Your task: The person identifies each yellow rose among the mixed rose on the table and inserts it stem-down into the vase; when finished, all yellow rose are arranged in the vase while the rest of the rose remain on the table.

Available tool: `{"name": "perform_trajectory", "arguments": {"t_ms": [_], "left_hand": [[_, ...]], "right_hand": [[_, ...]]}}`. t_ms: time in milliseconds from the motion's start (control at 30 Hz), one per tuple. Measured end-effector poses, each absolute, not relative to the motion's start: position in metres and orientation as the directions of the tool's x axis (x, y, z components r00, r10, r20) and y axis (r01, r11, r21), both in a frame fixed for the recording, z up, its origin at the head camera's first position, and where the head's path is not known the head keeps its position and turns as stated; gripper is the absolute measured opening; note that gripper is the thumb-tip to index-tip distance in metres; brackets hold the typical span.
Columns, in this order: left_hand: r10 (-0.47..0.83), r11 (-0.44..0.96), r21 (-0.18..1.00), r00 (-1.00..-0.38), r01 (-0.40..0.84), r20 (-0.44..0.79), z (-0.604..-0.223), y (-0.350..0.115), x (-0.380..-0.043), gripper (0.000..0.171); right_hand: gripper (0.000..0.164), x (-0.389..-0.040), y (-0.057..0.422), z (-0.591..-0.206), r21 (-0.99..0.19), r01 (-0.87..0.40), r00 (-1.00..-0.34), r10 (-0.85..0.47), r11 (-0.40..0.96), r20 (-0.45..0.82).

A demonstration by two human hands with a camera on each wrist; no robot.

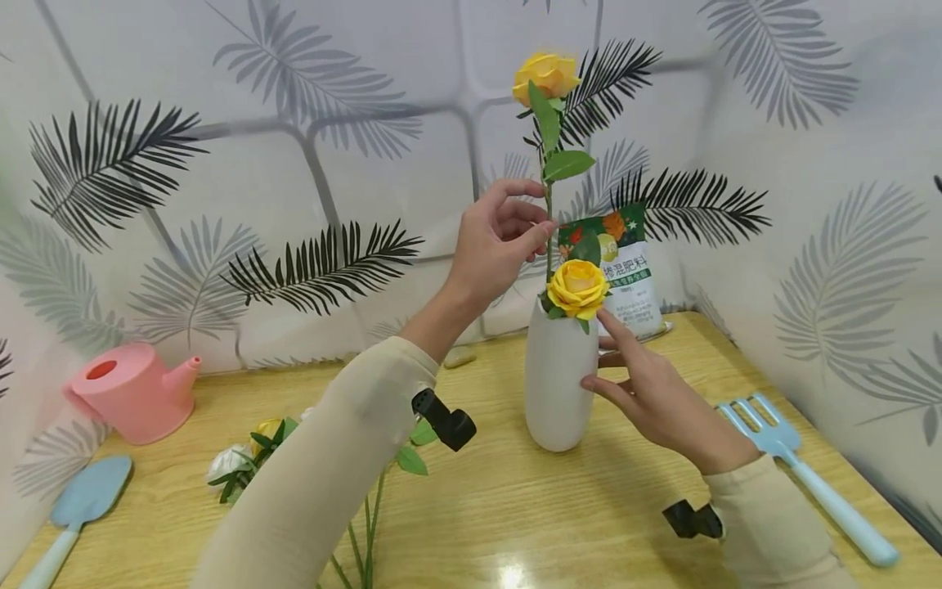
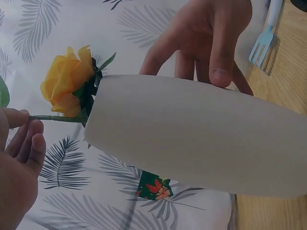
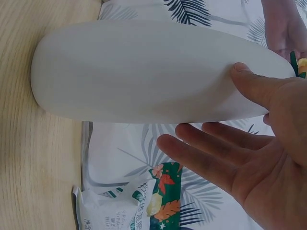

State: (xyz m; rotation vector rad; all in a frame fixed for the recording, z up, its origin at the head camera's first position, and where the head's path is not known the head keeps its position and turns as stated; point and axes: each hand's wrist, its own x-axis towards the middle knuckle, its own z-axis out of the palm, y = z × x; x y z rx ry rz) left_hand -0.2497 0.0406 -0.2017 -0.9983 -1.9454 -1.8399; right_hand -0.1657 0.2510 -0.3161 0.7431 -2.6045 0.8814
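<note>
A white vase (image 1: 562,384) stands upright on the wooden table. One yellow rose (image 1: 578,288) sits low at its mouth. My left hand (image 1: 503,231) pinches the stem of a taller yellow rose (image 1: 546,79) between thumb and fingers; the stem runs down to the vase's mouth beside the lower bloom. In the left wrist view that stem (image 2: 57,118) meets the rim, its lower end hidden. My right hand (image 1: 651,393) touches the vase's right side, thumb on the wall and fingers fairly straight, as the right wrist view shows too.
A fertilizer bag (image 1: 629,278) leans behind the vase. A blue hand fork (image 1: 809,474) lies at right. Left are a pink watering can (image 1: 140,393) and a blue trowel (image 1: 84,499). White and yellow flowers (image 1: 235,464) lie partly under my left arm. A stone (image 1: 459,356) lies behind.
</note>
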Motion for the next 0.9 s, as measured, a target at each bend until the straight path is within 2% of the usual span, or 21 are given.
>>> {"name": "perform_trajectory", "arguments": {"t_ms": [267,533,700,900], "left_hand": [[0.283,-0.018,0.793,-0.758,0.609,0.588,-0.22,0.033,-0.248,0.024],[0.311,0.062,0.798,-0.772,0.599,0.555,-0.236,0.033,-0.247,0.015],[0.319,0.078,0.809,-0.783,0.583,0.534,-0.245,0.029,-0.246,0.012],[0.387,0.093,0.809,-0.77,0.58,0.507,-0.25,0.02,-0.248,0.012]], "right_hand": [[0.091,-0.165,0.25,-0.317,-0.478,-0.553,-0.827,-0.376,0.683,0.418],[0.09,-0.165,0.25,-0.319,-0.459,-0.574,-0.808,-0.378,0.678,0.452],[0.089,-0.165,0.25,-0.319,-0.471,-0.559,-0.82,-0.371,0.683,0.436],[0.089,-0.166,0.251,-0.319,-0.458,-0.563,-0.816,-0.374,0.688,0.441]]}}
